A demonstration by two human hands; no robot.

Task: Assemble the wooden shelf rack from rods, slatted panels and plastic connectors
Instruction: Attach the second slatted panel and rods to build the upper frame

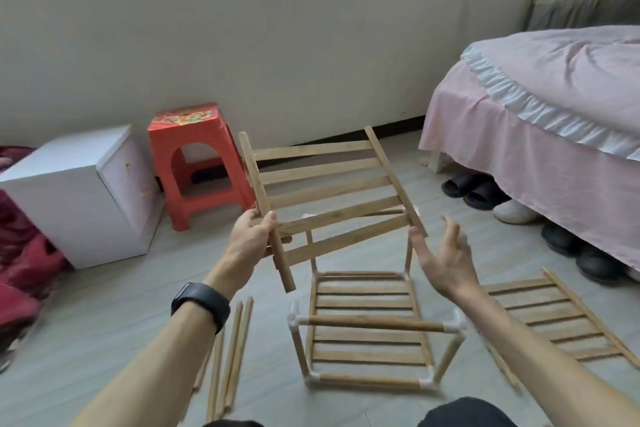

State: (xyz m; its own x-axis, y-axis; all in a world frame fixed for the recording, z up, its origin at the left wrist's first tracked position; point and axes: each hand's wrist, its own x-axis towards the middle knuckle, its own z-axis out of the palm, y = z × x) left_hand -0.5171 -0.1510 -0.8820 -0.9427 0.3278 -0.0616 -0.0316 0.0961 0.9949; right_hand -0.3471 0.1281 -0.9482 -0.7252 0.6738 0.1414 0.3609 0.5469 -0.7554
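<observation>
Above the half-built frame (374,333), left hand (251,239) grips the slatted panel (332,191) by its side rail; right hand (446,256) is spread, empty. Level the panel, seat rail ends into the connectors (294,319).

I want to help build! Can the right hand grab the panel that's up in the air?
Probably yes: the right hand is open beside the slatted panel, near its free rail, nothing between them.
</observation>
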